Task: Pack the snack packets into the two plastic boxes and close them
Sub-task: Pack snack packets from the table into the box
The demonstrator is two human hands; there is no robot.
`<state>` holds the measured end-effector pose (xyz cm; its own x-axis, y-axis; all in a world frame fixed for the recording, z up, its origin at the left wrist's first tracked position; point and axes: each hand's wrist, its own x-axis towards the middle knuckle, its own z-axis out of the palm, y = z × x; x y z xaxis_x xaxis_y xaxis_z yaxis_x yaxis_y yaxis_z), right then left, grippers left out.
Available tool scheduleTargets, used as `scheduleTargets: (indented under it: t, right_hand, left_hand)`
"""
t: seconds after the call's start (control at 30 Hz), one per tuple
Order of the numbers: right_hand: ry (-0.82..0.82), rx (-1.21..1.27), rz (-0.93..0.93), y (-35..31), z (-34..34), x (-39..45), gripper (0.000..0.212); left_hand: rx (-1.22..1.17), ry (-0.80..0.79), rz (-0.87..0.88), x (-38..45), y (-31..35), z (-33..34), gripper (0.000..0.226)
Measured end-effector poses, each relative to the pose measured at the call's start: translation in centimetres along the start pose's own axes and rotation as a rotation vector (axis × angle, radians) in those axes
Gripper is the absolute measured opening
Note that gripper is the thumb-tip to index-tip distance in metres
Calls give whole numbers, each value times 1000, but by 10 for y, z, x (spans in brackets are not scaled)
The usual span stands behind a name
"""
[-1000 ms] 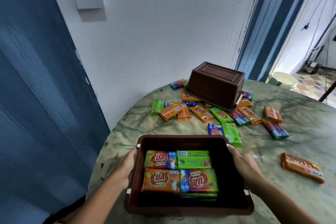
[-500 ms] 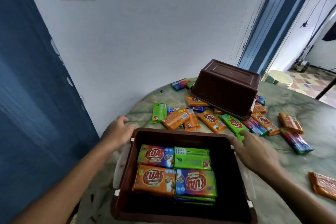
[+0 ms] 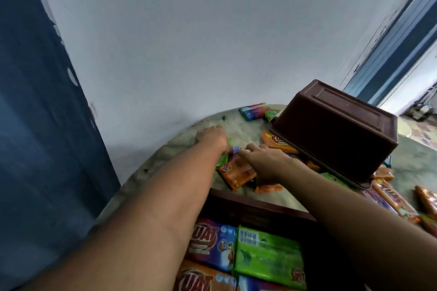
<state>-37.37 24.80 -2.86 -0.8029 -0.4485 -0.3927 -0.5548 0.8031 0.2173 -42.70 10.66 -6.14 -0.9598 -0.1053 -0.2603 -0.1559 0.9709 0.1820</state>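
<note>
Close to me stands an open brown plastic box (image 3: 250,203) holding snack packets (image 3: 267,255) laid flat in rows. A second brown box (image 3: 335,130) sits upside down on loose packets at the back right. My left hand (image 3: 210,136) reaches past the open box and rests palm down on a green packet (image 3: 221,161); its fingers are hidden. My right hand (image 3: 264,163) lies over a small heap with its fingers spread, touching an orange packet (image 3: 237,173).
More loose packets (image 3: 392,198) lie on the marbled round table (image 3: 250,130) at the right, and one blue packet (image 3: 253,111) at the far edge. A white wall rises right behind the table, a blue door to the left.
Both hands have left the sides of the open box and reached forward onto the loose packets. The camera has leaned in closer over the box.
</note>
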Motion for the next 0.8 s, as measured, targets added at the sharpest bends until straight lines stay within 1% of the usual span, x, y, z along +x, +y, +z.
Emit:
scheduleTargets:
  t: [0.07,0.1,0.17,0.23,0.3,0.37,0.43,0.53,0.63,0.73,0.8]
  right_hand:
    - [-6,-23,-44,3,8,12,92]
    - [-5,-35,-61,5,13,17,90]
    - [42,-26,-62,5,19,23,79]
    - [92,-22,-47,4,21,25,69]
    - [114,-28,-35,4,24,24,67]
    - [126,-20,-13,4,25,19,67]
    - [166,6,42,6,23,6,67]
    - [295,71,141,13,5,-26,64]
    - [394,161,181,14,-25,-68,64]
    - [417,198,161,1,-46,-126,65]
    - [387,210,136,-11,-48,-162,67]
  left_hand:
    - [-18,-57,-4,9,0,4,84]
    - [-13,-92,-2,13,-1,5,87]
    - [-5,-153,6,12,-5,-1,91]
    - [2,-197,27,8,-11,-9,90]
    - [39,-221,55,6,-13,-12,85]
    - [77,-228,80,3,-17,-11,87]
    - [73,-194,125,-2,-24,-11,94]
    - [11,-50,272,-21,-33,-29,102]
    - [-81,8,447,-63,-37,-66,96]
    - [-74,33,598,-125,-39,-93,88]
    - [-91,11,655,-165,-45,-97,87]
